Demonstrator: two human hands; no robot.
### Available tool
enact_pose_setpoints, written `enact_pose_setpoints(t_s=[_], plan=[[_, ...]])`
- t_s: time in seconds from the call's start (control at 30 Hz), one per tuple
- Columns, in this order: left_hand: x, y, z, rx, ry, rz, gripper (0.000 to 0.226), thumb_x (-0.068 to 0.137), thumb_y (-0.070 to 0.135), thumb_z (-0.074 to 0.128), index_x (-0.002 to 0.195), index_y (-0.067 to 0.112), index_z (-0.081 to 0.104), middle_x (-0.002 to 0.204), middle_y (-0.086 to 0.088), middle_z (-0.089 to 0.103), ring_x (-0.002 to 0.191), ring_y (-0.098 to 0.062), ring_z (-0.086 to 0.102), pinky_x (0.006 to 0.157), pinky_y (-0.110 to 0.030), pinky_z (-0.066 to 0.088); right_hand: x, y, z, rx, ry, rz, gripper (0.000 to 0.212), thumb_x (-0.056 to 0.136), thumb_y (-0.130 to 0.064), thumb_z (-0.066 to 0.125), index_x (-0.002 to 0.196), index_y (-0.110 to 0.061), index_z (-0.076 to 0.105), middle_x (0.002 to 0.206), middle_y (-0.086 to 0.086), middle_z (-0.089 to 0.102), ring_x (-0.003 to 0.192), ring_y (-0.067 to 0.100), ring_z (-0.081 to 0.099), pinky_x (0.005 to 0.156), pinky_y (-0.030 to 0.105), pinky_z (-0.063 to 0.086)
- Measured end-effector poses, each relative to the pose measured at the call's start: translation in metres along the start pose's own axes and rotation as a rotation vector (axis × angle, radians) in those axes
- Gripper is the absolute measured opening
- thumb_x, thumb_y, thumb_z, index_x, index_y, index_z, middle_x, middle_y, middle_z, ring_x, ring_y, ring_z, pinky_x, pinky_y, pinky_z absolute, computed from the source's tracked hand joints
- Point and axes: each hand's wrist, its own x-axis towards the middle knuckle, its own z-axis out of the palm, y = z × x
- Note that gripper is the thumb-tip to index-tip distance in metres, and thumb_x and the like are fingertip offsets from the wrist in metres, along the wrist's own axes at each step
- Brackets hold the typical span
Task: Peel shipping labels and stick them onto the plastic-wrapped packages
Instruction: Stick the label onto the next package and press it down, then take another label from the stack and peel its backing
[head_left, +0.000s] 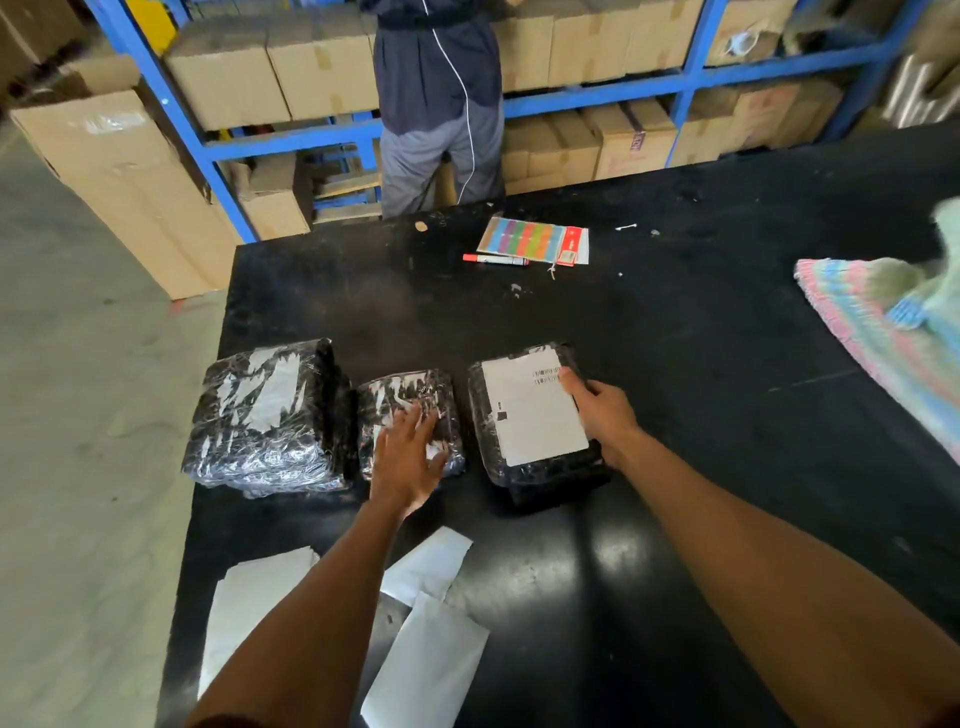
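Three packages of dark goods in shiny clear wrap sit in a row on the black table (675, 389). The right package (524, 467) carries a white label (530, 410) with a barcode at its far edge; the right hand (602, 415) grips that package's right side, thumb on the label. The middle package (410, 400) is smallest and bare; the left hand (405, 457) lies open and flat on it. The left package (270, 421) is largest, with no label. Loose white sheets (431, 660) lie near, under the forearms. Farther off are a red-capped marker (496, 259) beside a coloured card (530, 240), and a striped knit cloth (883, 332) at right. Beyond the table a person (439, 104) stands at blue shelves (597, 96) filled with boxes (322, 78).
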Motion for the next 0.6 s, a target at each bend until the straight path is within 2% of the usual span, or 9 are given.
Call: enact_pose_setpoints(t_s=[0.07, 0.17, 0.23, 0.37, 0.5, 0.6], plan=[[-0.007, 0.000, 0.003, 0.064, -0.021, -0.010, 0.067, 0.098, 0.043, 0.047, 0.155, 0.028, 0.016, 0.164, 0.001, 0.003, 0.152, -0.023, -0.003, 0.120, -0.049, 0.003, -0.004, 0.004, -0.007, -0.013, -0.019, 0.015, 0.046, 0.082, -0.061, 0.063, 0.098, -0.019, 0.070, 0.094, 0.002, 0.076, 0.086, 0.022, 0.073, 0.083, 0.042, 0.060], [-0.011, 0.000, 0.002, 0.072, -0.053, -0.026, 0.064, 0.099, 0.039, 0.046, 0.155, 0.032, 0.015, 0.164, 0.002, 0.000, 0.152, -0.022, -0.004, 0.120, -0.053, 0.002, -0.002, 0.010, -0.012, -0.035, -0.017, 0.014, 0.049, 0.081, -0.066, 0.060, 0.094, -0.020, 0.070, 0.095, 0.002, 0.076, 0.086, 0.023, 0.072, 0.084, 0.044, 0.059], [-0.013, -0.003, 0.000, 0.091, -0.072, -0.017, 0.065, 0.098, 0.036, 0.047, 0.155, 0.033, 0.015, 0.165, 0.002, 0.000, 0.152, -0.023, -0.003, 0.120, -0.054, 0.004, -0.003, 0.007, -0.014, -0.160, 0.005, -0.030, 0.052, 0.085, -0.067, 0.053, 0.095, -0.019, 0.070, 0.098, 0.004, 0.074, 0.090, 0.024, 0.069, 0.086, 0.042, 0.057], [-0.019, -0.008, -0.004, 0.087, -0.106, -0.009, 0.071, 0.096, 0.030, 0.054, 0.154, 0.035, 0.014, 0.165, 0.001, 0.001, 0.152, -0.023, -0.004, 0.120, -0.052, 0.004, -0.004, 0.000, -0.011, -0.486, 0.095, -0.098, 0.063, 0.095, -0.064, 0.035, 0.111, -0.012, 0.066, 0.111, 0.015, 0.066, 0.103, 0.035, 0.061, 0.082, 0.039, 0.048], [-0.022, -0.008, -0.007, 0.063, -0.123, -0.006, 0.069, 0.095, 0.032, 0.056, 0.153, 0.035, 0.020, 0.164, 0.000, 0.006, 0.152, -0.023, 0.002, 0.120, -0.055, 0.009, -0.012, -0.008, -0.001, -0.663, 0.204, -0.159, 0.050, 0.103, -0.044, 0.029, 0.129, -0.010, 0.054, 0.135, 0.014, 0.051, 0.123, 0.034, 0.048, 0.093, 0.045, 0.042], [-0.032, -0.008, -0.012, -0.027, -0.128, 0.012, 0.060, 0.095, 0.029, 0.058, 0.149, 0.029, 0.034, 0.162, -0.002, 0.018, 0.150, -0.025, 0.016, 0.118, -0.051, 0.019, -0.025, -0.014, 0.011, -0.811, 0.275, -0.353, 0.041, 0.102, -0.032, 0.041, 0.139, -0.016, 0.046, 0.145, 0.008, 0.041, 0.130, 0.029, 0.040, 0.104, 0.045, 0.036]])
